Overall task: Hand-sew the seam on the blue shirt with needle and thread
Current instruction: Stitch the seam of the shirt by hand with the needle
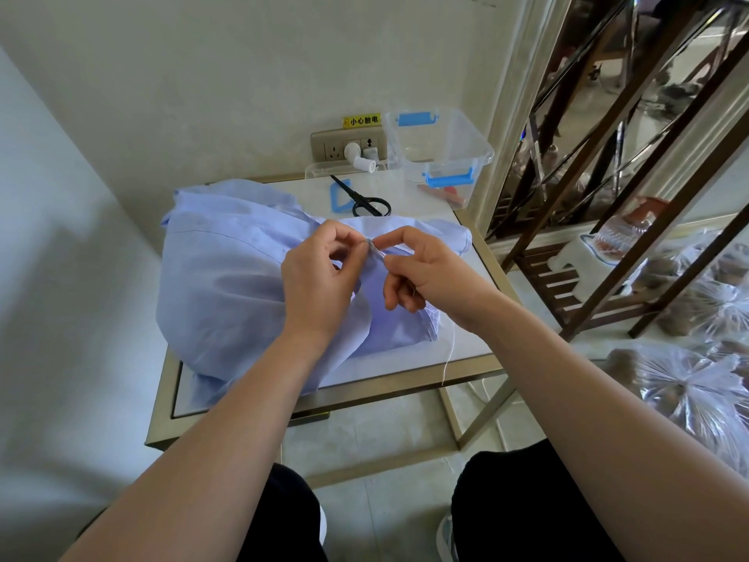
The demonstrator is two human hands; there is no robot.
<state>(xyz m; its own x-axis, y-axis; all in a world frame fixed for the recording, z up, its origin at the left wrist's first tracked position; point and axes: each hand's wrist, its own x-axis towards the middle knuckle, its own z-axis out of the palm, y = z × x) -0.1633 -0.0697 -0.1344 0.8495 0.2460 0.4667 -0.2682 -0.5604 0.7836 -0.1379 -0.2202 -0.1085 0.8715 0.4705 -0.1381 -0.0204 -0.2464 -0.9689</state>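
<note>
Blue shirt (227, 277) heaped on small gold-framed table (405, 383), hanging over its left edge. Left hand (320, 277) pinches a fold of the fabric at the seam. Right hand (425, 273) pinches the needle (376, 250), its tip in the cloth just beside the left fingertips. White thread (449, 354) trails below the right wrist, past the table's front rail. Black scissors (364, 200) behind the shirt; clear plastic box (441, 148) with blue latches at back right, near the wall socket (348, 146).
</note>
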